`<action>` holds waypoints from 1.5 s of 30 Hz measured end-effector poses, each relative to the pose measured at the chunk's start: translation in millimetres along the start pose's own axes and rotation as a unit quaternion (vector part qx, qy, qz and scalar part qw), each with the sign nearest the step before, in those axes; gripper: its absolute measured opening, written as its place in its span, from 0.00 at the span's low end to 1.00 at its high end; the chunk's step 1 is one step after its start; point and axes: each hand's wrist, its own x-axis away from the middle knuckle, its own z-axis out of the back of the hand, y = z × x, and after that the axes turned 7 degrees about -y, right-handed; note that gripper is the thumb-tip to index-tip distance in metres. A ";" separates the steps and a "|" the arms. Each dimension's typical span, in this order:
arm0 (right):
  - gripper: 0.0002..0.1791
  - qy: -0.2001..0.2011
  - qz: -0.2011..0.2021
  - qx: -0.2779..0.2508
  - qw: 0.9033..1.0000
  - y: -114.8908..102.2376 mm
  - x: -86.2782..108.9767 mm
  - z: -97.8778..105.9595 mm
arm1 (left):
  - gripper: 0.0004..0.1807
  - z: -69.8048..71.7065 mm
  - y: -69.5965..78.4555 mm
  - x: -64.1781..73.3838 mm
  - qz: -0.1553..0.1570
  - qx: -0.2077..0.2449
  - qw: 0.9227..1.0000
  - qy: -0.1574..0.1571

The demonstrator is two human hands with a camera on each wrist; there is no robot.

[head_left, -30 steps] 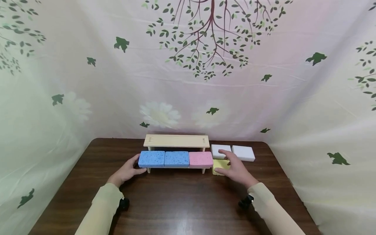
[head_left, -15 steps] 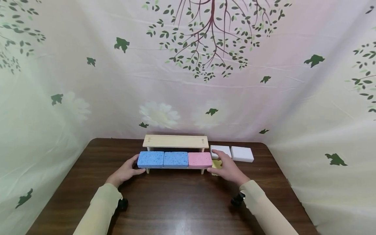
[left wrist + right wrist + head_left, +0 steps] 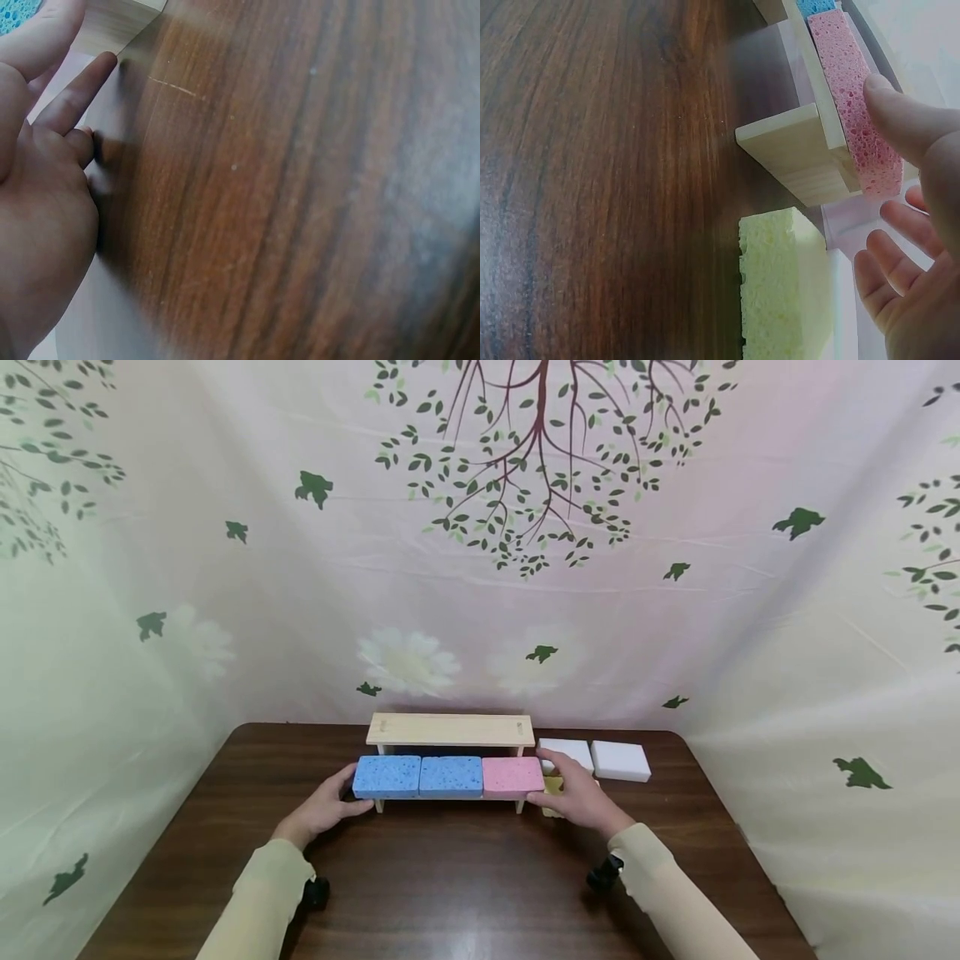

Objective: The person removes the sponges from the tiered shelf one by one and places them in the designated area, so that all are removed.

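Observation:
Two blue sponges (image 3: 387, 776) and a pink sponge (image 3: 513, 777) lie edge to edge in a row on the lower tier of a small wooden rack (image 3: 450, 729). My left hand (image 3: 321, 810) is at the row's left end, fingers beside the outer blue sponge and thumb stretched out in front. At the other end is my right hand (image 3: 581, 795), its thumb against the front of the pink sponge (image 3: 847, 97) in the right wrist view. Its other fingers are loosely bent below that sponge's end. The left wrist view shows my left hand's fingers (image 3: 79, 94) spread low beside the rack.
A yellow sponge (image 3: 769, 277) lies on the table right of the rack, partly behind my right hand in the head view. Two white blocks (image 3: 621, 762) sit at the back right. A patterned cloth (image 3: 465, 610) hangs around the brown table (image 3: 450, 885).
My right hand has moved left, from over the yellow sponge to the pink sponge's right end. My left hand stays at the left end, and the sponge row looks unchanged.

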 end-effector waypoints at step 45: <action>0.41 0.013 -0.004 0.003 1.000 8.2 -8.1 -2.6 | 0.51 1.3 -5.6 -2.7 0.003 0.002 1.000 0.003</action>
